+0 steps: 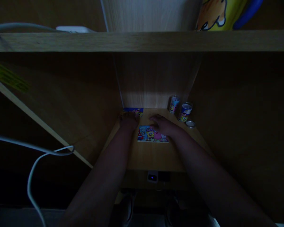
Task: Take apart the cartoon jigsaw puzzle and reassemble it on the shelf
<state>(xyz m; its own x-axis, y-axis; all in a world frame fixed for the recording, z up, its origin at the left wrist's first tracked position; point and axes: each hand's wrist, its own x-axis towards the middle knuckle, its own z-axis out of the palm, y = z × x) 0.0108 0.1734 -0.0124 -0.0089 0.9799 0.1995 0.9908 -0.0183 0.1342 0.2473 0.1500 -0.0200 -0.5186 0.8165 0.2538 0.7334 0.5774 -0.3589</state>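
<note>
My left hand [128, 120] rests at the back left of the wooden shelf board, its fingers spread over the near edge of a blue cartoon picture card [137, 111]. A second, colourful cartoon picture card [149, 135] lies flat in the middle of the board. Over its upper right part is my right hand [162, 125], with thumb and fingers apart and nothing visible between them. Two small cans with cartoon prints stand upright at the back right, a farther can [173, 104] and a nearer can [185, 112]. Beside the nearer one lies a round metal lid [190, 124].
Dark side panels close in the board [153, 157] left and right. Above it runs a shelf edge [142, 42], carrying a yellow mug [227, 14] with a blue handle and a white device [73, 29]. A white cable [33, 173] hangs at the left. A small lit device [152, 177] sits below.
</note>
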